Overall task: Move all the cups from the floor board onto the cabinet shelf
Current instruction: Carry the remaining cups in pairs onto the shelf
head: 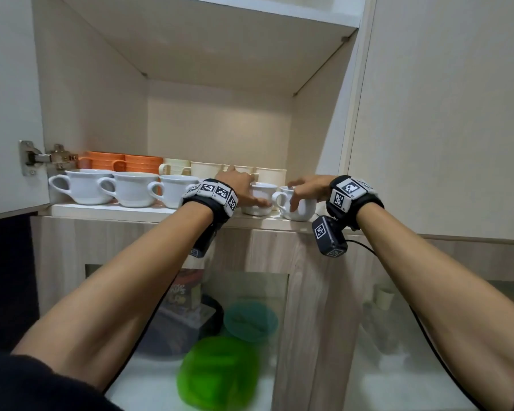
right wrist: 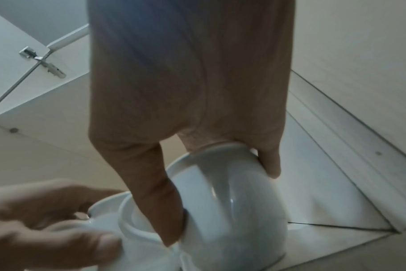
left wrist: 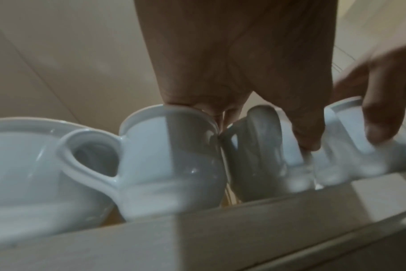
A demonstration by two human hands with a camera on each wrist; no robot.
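Several white cups stand in a row along the front of the cabinet shelf [head: 131, 210]. My left hand [head: 250, 191] grips one white cup [head: 260, 200] from above, thumb on its right side. In the left wrist view that cup [left wrist: 262, 146] stands just right of a neighbouring cup [left wrist: 169, 155], blurred. My right hand [head: 297, 194] grips the rightmost white cup [head: 301, 207] by its rim, at the shelf's front edge. The right wrist view shows this cup [right wrist: 232, 201] pinched between thumb and fingers [right wrist: 271, 165], tilted. Beside it is the left hand [right wrist: 46, 229].
Orange cups [head: 122, 161] and cream cups [head: 238, 170] fill the back row. An open door with a hinge [head: 42, 157] stands left, and a closed door [head: 442, 114] is right. Glass doors below show green lids [head: 217, 369]. The cabinet's right wall is close to the rightmost cup.
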